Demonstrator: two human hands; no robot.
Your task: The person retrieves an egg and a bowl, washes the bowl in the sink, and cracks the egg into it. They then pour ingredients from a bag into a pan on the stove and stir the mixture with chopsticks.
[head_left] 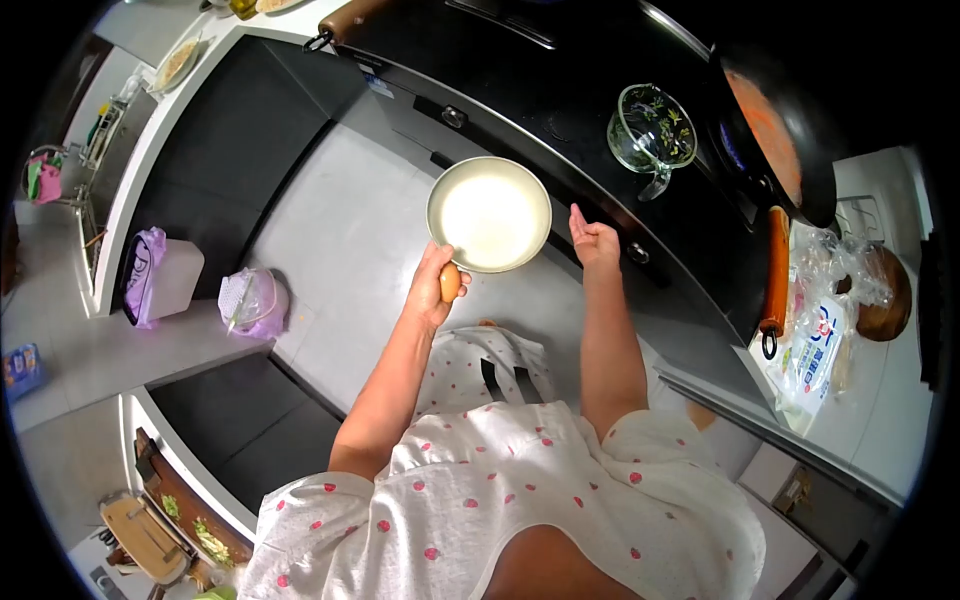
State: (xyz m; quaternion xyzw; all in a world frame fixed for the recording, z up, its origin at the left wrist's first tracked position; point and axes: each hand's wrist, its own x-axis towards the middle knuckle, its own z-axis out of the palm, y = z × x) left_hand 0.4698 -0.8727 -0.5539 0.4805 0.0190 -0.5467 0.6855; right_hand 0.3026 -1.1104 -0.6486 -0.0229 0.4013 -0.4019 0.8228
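My left hand (435, 285) is closed around the wooden handle of a small pale pan (434, 195), held over the floor in front of the stove. The pan's inside is bright white; I cannot tell whether that is a liquid or the bare coating. To the right of the pan, apart from it, my right hand (593, 240) hovers near the stove front with its fingers partly stretched and nothing in them. A glass measuring jug (652, 160) with green chopped bits inside stands on the black stove top (540, 95).
A dark wok (820, 150) of orange-red food sits on the stove's right side, its orange handle (775, 270) pointing toward me. Plastic packaging (815, 345) lies on the right counter. Two bins, a white one (175, 280) and a lilac-lined one (262, 300), stand on the floor at left.
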